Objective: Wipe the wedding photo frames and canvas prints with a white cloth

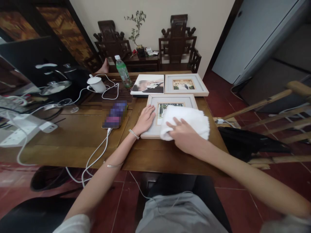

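A light wooden picture frame (194,103) with a pale mat lies flat on the table in front of me. Its photo is partly covered by a folded white towel (191,118). My left hand (145,119) rests flat along the frame's left side, fingers stretched out over the edge and mat. On the towel's near left part, my right hand (186,136) grips the fabric and presses it onto the frame's right half. Beyond lie a second framed photo (200,84) and a white-bordered picture (147,84), side by side.
A phone (115,114) with a white cable lies left of the frame. Further back stand a green-labelled bottle (123,72) and a white lidded cup (97,84). A power strip (18,134) sits far left. Beside the table's right edge is a wooden rack (259,102). Someone's bare foot (104,67) shows behind the table.
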### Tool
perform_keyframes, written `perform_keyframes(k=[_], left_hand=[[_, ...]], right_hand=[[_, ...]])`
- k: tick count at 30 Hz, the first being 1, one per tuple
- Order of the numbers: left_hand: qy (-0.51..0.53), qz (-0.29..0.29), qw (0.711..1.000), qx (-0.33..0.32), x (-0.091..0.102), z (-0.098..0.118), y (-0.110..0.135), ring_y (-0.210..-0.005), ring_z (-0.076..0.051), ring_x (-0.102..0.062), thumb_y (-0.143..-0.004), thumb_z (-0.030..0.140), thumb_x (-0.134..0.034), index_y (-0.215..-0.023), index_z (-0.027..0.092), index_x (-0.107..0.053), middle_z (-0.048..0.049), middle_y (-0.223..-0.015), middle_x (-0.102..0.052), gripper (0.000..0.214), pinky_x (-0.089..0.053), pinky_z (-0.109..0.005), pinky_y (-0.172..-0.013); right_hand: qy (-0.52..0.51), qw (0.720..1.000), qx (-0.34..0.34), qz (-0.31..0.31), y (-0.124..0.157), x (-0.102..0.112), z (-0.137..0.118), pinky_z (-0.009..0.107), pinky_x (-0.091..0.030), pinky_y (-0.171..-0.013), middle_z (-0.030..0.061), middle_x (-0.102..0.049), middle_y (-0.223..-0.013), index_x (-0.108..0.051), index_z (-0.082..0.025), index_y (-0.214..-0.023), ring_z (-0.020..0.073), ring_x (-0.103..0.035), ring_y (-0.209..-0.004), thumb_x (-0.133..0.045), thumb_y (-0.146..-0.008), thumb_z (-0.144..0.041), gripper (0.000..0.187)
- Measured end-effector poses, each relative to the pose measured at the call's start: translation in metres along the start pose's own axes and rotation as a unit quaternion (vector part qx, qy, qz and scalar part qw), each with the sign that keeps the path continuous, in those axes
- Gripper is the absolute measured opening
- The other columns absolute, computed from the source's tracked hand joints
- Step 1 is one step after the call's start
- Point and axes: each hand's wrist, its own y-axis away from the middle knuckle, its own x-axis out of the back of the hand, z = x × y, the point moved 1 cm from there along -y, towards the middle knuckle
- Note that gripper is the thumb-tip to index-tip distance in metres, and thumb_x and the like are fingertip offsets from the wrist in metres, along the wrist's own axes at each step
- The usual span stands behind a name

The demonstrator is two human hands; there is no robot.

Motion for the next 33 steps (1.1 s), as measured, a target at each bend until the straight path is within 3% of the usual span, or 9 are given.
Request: perform_keyframes(k=[3,6,11,15,18,21,29,33], left_hand=[[-0.003,0.017,1.000,-0.019,0.002,0.002,0.002,-0.142,-0.026,-0.041,-0.101,0.034,-0.038,-0.132,0.015,-0.057,-0.0135,-0.143,-0.056,0.041,-0.028,-0.051,-0.122],[0.001,0.021,0.999,-0.037,0.004,0.003,0.002,-0.140,-0.026,-0.044,-0.100,0.030,-0.037,-0.130,0.017,-0.058,-0.0125,-0.139,-0.059,0.039,-0.033,-0.051,-0.119],[-0.021,0.003,0.998,-0.059,0.006,0.004,0.002,-0.141,-0.028,-0.043,-0.098,0.024,-0.043,-0.126,0.014,-0.061,-0.0151,-0.139,-0.058,0.035,-0.032,-0.053,-0.119],[-0.036,-0.010,0.998,-0.059,0.005,0.005,0.001,-0.143,-0.029,-0.040,-0.097,0.021,-0.042,-0.132,0.013,-0.057,-0.0152,-0.142,-0.056,0.040,-0.031,-0.054,-0.120],[-0.050,-0.026,0.997,-0.060,0.004,0.005,0.001,-0.145,-0.028,-0.037,-0.097,0.019,-0.039,-0.138,0.014,-0.052,-0.0131,-0.146,-0.053,0.044,-0.029,-0.052,-0.122],[-0.060,-0.033,0.995,-0.066,0.004,0.004,0.001,-0.146,-0.028,-0.035,-0.097,0.019,-0.038,-0.137,0.011,-0.053,-0.0150,-0.147,-0.052,0.044,-0.028,-0.052,-0.122],[-0.046,-0.008,0.996,-0.082,0.002,-0.002,0.002,-0.144,-0.028,-0.039,-0.095,0.010,-0.039,-0.131,0.010,-0.059,-0.0175,-0.143,-0.055,0.041,-0.032,-0.053,-0.120],[-0.031,0.009,0.996,-0.081,0.000,-0.005,0.002,-0.143,-0.027,-0.041,-0.090,0.004,-0.040,-0.131,0.012,-0.059,-0.0143,-0.142,-0.057,0.046,-0.033,-0.052,-0.120]], right_hand=[[-0.027,0.999,0.027,0.018,-0.029,0.000,-0.022,0.053,-0.042,-0.094,0.0174,-0.065,-0.125,-0.077,-0.015,-0.095,0.0398,-0.051,-0.124,-0.045,-0.086,-0.007,0.034],[-0.019,0.999,0.019,0.033,-0.033,-0.002,-0.030,0.053,-0.041,-0.099,0.0179,-0.064,-0.129,-0.077,-0.014,-0.099,0.0382,-0.051,-0.126,-0.044,-0.088,-0.007,0.036],[0.050,0.998,-0.043,0.023,0.013,-0.007,-0.007,0.060,-0.025,-0.113,0.0122,-0.056,-0.144,-0.078,-0.017,-0.103,0.0392,-0.047,-0.133,-0.046,-0.085,-0.004,0.039],[0.109,0.990,-0.093,-0.001,0.061,-0.009,0.022,0.061,-0.029,-0.111,0.0105,-0.058,-0.143,-0.078,-0.019,-0.104,0.0393,-0.048,-0.133,-0.052,-0.078,-0.002,0.040],[0.135,0.985,-0.104,0.000,0.076,-0.012,0.038,0.059,-0.035,-0.106,0.0076,-0.057,-0.144,-0.078,-0.020,-0.102,0.0389,-0.046,-0.134,-0.050,-0.077,-0.001,0.042],[0.136,0.984,-0.111,-0.011,0.065,-0.015,0.055,0.057,-0.037,-0.103,0.0060,-0.054,-0.147,-0.077,-0.020,-0.102,0.0375,-0.043,-0.137,-0.047,-0.077,0.000,0.045],[0.106,0.980,-0.168,-0.004,-0.014,-0.018,0.130,0.054,-0.041,-0.098,0.0100,-0.049,-0.151,-0.070,-0.014,-0.120,0.0346,-0.039,-0.138,-0.040,-0.078,0.001,0.054],[0.116,0.981,-0.155,-0.005,-0.016,-0.019,0.132,0.054,-0.041,-0.096,0.0129,-0.051,-0.149,-0.070,-0.012,-0.120,0.0368,-0.041,-0.135,-0.039,-0.078,0.001,0.053]])
